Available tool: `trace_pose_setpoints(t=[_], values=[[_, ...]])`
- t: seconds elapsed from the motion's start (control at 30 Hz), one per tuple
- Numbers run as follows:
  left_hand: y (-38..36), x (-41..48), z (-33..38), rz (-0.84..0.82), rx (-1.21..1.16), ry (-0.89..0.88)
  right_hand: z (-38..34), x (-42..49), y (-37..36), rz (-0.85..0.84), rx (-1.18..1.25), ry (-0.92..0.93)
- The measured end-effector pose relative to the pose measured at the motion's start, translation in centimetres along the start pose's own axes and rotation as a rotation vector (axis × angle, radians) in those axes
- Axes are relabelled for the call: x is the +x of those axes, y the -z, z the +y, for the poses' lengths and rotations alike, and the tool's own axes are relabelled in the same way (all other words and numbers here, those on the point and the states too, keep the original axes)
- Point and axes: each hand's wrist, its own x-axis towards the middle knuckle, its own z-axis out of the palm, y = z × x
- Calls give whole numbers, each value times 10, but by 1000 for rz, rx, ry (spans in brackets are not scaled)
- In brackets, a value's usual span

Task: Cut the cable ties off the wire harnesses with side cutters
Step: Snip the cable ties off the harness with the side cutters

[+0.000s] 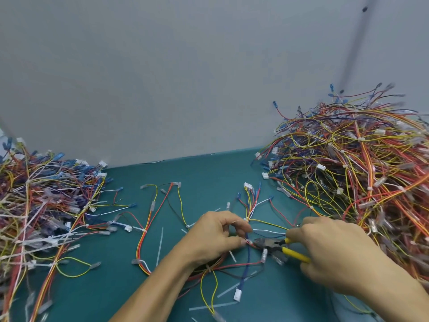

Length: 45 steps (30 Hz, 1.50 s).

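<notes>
Left hand (216, 235): pinched wire harness (251, 205) beside its white cable tie (248, 241)
Right hand (329, 254): gripped yellow-handled side cutters (274, 246), jaws at the tie
Care: blades needed only the tie, sparing the harness

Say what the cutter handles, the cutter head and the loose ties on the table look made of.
Cutter handles, in the right hand: yellow plastic or rubber sleeves, smooth and matte. Cutter head: dark metal, probably steel, with a dull grey sheen. Loose ties: translucent whitish plastic, likely nylon, in thin flat strips.
</notes>
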Motion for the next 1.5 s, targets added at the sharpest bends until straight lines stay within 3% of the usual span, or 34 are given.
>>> trace_pose_setpoints(t=[0.27, 1.13, 1.5], values=[[-8, 0, 2, 61, 23, -23, -3, -2, 0, 14, -26, -12], [-5, 3, 5, 9, -21, 69, -6, -1, -1, 15, 41, -56], [-6, 2, 6, 17, -17, 70, -7, 0, -5, 38, -38, -42]])
